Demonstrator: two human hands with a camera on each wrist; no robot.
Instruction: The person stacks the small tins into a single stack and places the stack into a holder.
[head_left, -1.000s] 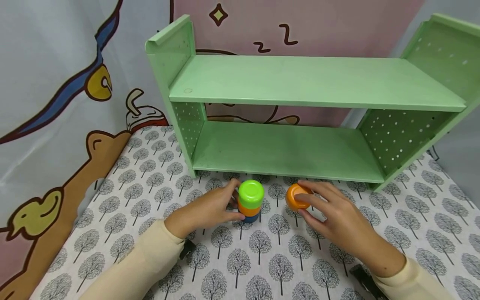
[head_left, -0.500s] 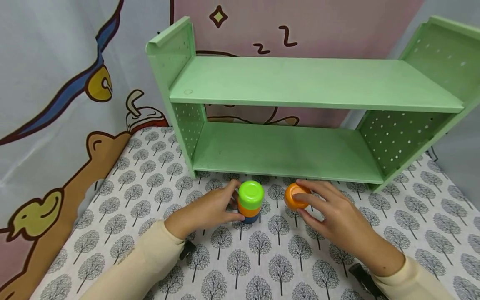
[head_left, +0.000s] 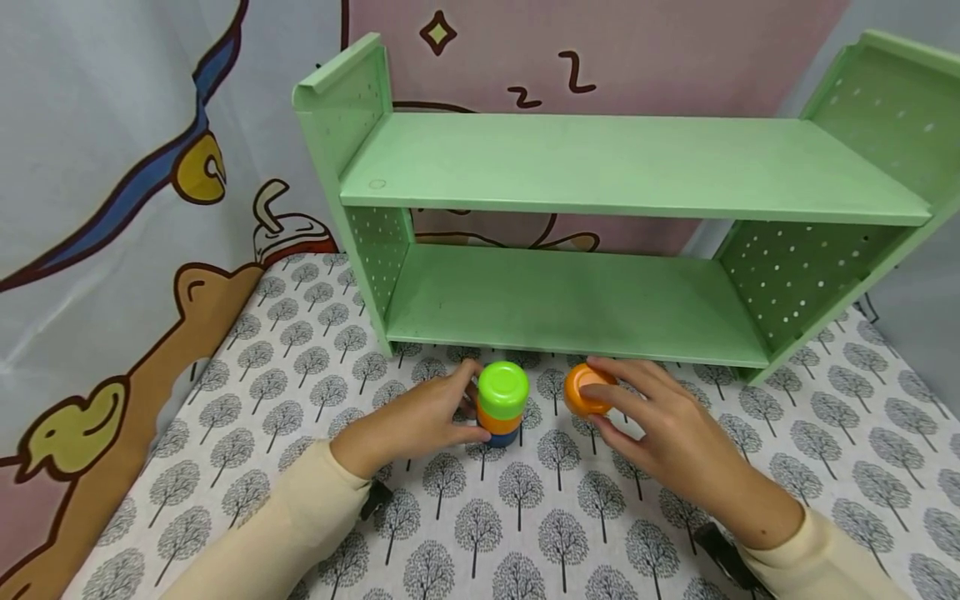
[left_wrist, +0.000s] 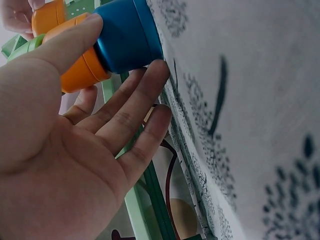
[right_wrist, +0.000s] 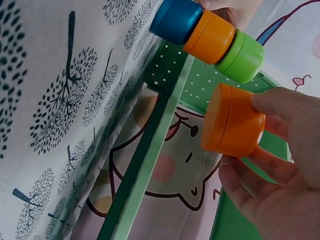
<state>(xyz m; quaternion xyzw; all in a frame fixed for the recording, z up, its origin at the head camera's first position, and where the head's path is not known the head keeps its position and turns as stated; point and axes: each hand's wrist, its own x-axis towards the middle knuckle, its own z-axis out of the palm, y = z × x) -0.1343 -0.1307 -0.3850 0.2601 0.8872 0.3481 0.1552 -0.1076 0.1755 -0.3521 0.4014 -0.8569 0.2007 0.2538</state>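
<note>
Three stacked pots (head_left: pixel 502 404), left hand (head_left: pixel 423 417) curled round the low end, probably for steadiness; at their three o'clock, right hand (head_left: pixel 671 429) pinches orange pot (right_wrist: pixel 235 122) aloft

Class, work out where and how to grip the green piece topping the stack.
Likely its round side wall, pinched from the right: the green piece tops the stack, its right side exposed, while the left hand flanks the stack's left.

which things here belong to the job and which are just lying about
Apparently in the job:
blue container, stack bottom
stacked orange container, middle
green container, top
second orange container, in the right hand

Apparently just surroundings:
green shelf
tree-print cloth
cartoon backdrop
</note>
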